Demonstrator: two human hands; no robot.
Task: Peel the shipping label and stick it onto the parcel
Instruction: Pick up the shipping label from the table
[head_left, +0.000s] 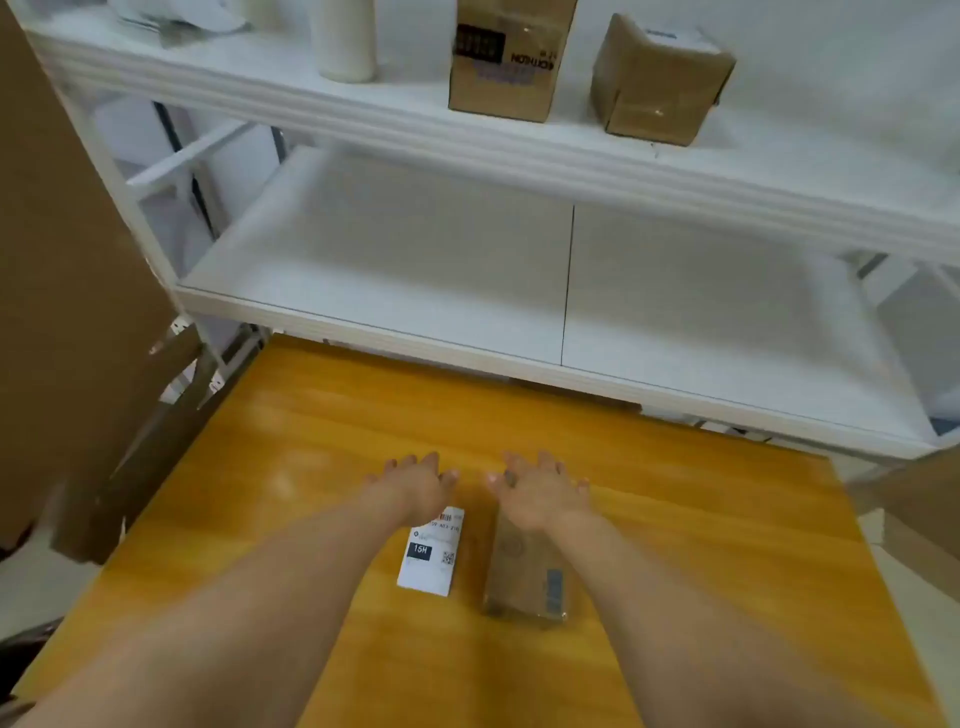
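A white shipping label (430, 558) with a barcode and a black "15H" block lies flat on the yellow wooden table (270, 499). Just to its right lies a small brown cardboard parcel (524, 577). My left hand (415, 483) hovers above the label's far end, fingers spread, holding nothing. My right hand (540, 491) hovers above the parcel's far end, fingers apart and empty as well. Both forearms reach in from the bottom of the view and hide part of the label's and the parcel's far edges.
A white shelf unit (519, 332) stands right behind the table. Its upper shelf carries two brown boxes (506, 57) (657, 78) and a white roll (345, 41). A large cardboard sheet (62, 291) leans at the left.
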